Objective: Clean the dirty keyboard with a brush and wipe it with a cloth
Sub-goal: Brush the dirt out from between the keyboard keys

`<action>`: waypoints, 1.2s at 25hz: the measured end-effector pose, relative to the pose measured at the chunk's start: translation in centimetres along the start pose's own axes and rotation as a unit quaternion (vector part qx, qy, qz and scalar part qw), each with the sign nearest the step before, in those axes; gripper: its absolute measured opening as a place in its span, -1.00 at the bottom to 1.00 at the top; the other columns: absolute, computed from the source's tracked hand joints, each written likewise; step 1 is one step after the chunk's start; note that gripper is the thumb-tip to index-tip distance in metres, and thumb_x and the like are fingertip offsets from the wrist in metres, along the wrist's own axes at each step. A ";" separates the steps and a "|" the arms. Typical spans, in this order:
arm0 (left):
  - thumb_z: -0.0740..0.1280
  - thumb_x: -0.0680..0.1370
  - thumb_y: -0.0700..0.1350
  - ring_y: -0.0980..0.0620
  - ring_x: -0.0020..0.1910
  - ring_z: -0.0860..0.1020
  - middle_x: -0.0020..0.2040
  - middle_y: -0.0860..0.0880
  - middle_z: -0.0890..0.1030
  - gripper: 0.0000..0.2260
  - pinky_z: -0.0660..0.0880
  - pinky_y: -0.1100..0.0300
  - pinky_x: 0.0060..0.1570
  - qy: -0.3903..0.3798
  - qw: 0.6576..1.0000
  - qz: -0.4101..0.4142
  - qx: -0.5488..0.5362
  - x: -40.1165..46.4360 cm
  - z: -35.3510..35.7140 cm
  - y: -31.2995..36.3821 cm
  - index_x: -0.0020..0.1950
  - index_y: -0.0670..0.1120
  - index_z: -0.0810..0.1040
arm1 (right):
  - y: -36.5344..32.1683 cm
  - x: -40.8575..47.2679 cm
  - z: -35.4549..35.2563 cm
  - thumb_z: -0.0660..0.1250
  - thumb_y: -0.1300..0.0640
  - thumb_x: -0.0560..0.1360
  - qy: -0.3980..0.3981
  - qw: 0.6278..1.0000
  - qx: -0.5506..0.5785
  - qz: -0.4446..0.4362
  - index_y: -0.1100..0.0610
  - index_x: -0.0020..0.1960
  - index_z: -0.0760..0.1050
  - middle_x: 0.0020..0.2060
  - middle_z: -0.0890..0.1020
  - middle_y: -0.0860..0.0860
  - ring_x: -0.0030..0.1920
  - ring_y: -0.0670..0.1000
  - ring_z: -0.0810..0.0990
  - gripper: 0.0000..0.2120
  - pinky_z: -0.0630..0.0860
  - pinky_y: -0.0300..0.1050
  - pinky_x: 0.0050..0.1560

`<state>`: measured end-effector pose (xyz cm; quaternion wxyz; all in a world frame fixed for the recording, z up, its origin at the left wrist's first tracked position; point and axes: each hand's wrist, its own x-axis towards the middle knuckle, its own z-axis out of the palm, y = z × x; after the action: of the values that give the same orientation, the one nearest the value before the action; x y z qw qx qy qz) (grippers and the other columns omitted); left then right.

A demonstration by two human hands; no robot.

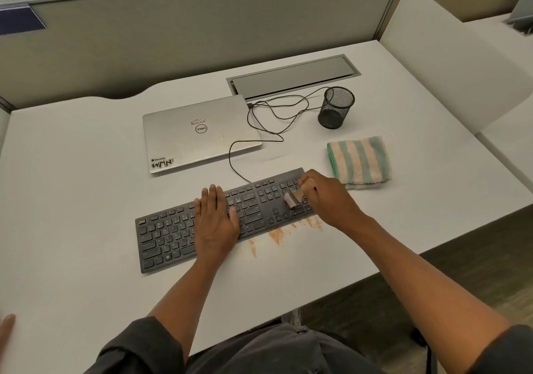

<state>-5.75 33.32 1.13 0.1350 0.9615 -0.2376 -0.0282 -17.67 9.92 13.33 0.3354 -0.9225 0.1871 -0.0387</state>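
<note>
A black keyboard (173,229) lies at an angle on the white desk (72,200). My left hand (215,223) rests flat on its middle keys, fingers straight. My right hand (326,197) grips a small brush (294,197) with pale bristles that touch the keys at the keyboard's right end. Orange-brown crumbs (277,235) are scattered on the desk just in front of the keyboard's right half. A folded cloth (360,161) with green and cream stripes lies to the right of the keyboard, behind my right hand.
A shut silver laptop (199,134) sits behind the keyboard. The keyboard's black cable (268,114) loops beside it. A black mesh pen cup (336,106) stands at the back right, near a grey cable hatch (294,76). Partition walls enclose the desk.
</note>
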 end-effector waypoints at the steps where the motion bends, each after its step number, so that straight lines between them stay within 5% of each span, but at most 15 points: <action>1: -0.14 0.62 0.11 -0.11 0.64 -0.01 0.65 -0.17 0.09 -0.35 -0.14 -0.03 0.61 0.000 1.000 0.000 -0.001 0.0 0.0 0.0 0.65 -0.19 0.05 | -0.5 0.3 0.6 0.09 0.14 0.63 0.005 1.000 -0.002 -0.006 0.11 0.06 0.46 -0.30 0.59 0.03 -0.32 0.02 0.53 -0.82 0.40 -0.05 -0.32; 5: -0.14 0.62 0.11 -0.11 0.64 -0.01 0.65 -0.17 0.09 -0.35 -0.14 -0.04 0.61 -0.001 1.000 0.000 -0.004 0.0 0.0 0.0 0.65 -0.20 0.05 | -2.1 2.2 1.5 0.07 0.10 0.64 0.032 0.999 -0.033 -0.015 0.10 0.07 0.40 -0.29 0.59 0.07 -0.29 0.12 0.54 -0.84 0.43 0.01 -0.29; 12: -0.11 0.62 0.11 -0.12 0.64 0.01 0.64 -0.18 0.12 -0.35 -0.12 -0.05 0.61 0.004 1.000 -0.001 -0.017 0.0 0.0 0.0 0.64 -0.21 0.07 | -1.4 2.5 -0.2 0.09 0.18 0.62 -0.101 0.987 -0.122 0.025 0.24 0.01 0.50 -0.14 0.63 0.15 -0.13 0.15 0.58 -0.77 0.42 -0.03 -0.18; 16: -0.12 0.62 0.11 -0.12 0.64 0.00 0.64 -0.17 0.11 -0.35 -0.16 -0.03 0.60 0.003 1.000 0.000 -0.014 -0.1 -0.1 -0.1 0.64 -0.20 0.06 | -1.1 3.4 -0.8 0.10 0.17 0.61 -0.020 0.998 -0.054 0.018 0.16 -0.01 0.50 -0.23 0.62 0.08 -0.22 0.07 0.56 -0.79 0.41 -0.10 -0.25; 22: -0.11 0.63 0.10 -0.11 0.64 -0.01 0.65 -0.17 0.10 -0.36 -0.17 -0.02 0.60 0.003 1.000 0.000 -0.020 0.0 0.0 -0.1 0.65 -0.20 0.05 | -0.3 3.4 -0.4 0.14 0.16 0.59 -0.071 0.992 -0.102 0.016 0.14 -0.08 0.55 -0.15 0.66 0.07 -0.14 0.08 0.58 -0.78 0.48 -0.06 -0.15; 26: -0.10 0.63 0.10 -0.11 0.64 -0.01 0.64 -0.17 0.11 -0.36 -0.15 -0.03 0.60 0.003 1.000 0.002 -0.016 -0.1 0.1 -0.2 0.64 -0.20 0.06 | -0.2 4.3 -1.5 0.15 0.18 0.58 0.029 0.999 -0.035 0.018 0.12 -0.11 0.54 -0.21 0.64 0.00 -0.22 0.00 0.61 -0.80 0.52 -0.09 -0.19; 30: -0.10 0.63 0.10 -0.12 0.64 0.00 0.64 -0.17 0.11 -0.36 -0.13 -0.04 0.61 0.003 1.000 0.003 -0.012 0.0 0.1 -0.2 0.64 -0.20 0.07 | -0.5 4.7 -0.7 0.21 0.16 0.55 0.026 0.999 0.003 0.038 0.13 -0.07 0.52 -0.28 0.64 0.02 -0.25 0.05 0.63 -0.87 0.56 -0.04 -0.22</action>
<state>-5.72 33.44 1.01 0.1477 0.9591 -0.2398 -0.0276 -13.26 8.10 13.91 0.3344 -0.9125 0.2304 -0.0501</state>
